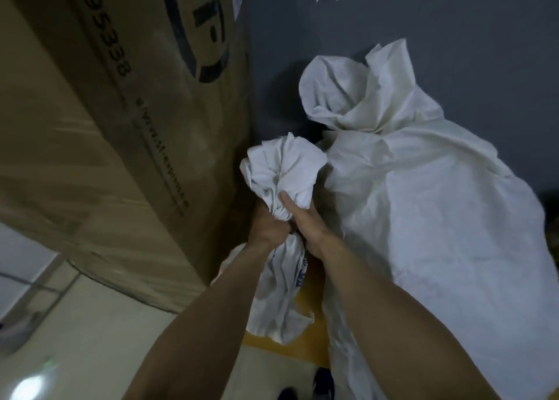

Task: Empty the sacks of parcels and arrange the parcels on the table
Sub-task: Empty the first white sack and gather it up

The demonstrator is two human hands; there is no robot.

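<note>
A small white woven sack (279,281) hangs in the middle of the view, its mouth bunched into a crumpled tuft above my fists. My left hand (267,227) grips the gathered neck from the left. My right hand (305,221) grips the same neck from the right, thumb pressed up against the cloth. A much larger white sack (423,218), full and knotted at its top, stands on the floor just to the right, against the dark grey wall. No parcels show; the sacks hide their contents.
A tall brown cardboard box (121,112) with black print stands close on the left. A dark grey wall (423,21) is behind. Below are a pale shiny floor (90,339), a yellow floor strip (302,348) and my dark shoes (322,383).
</note>
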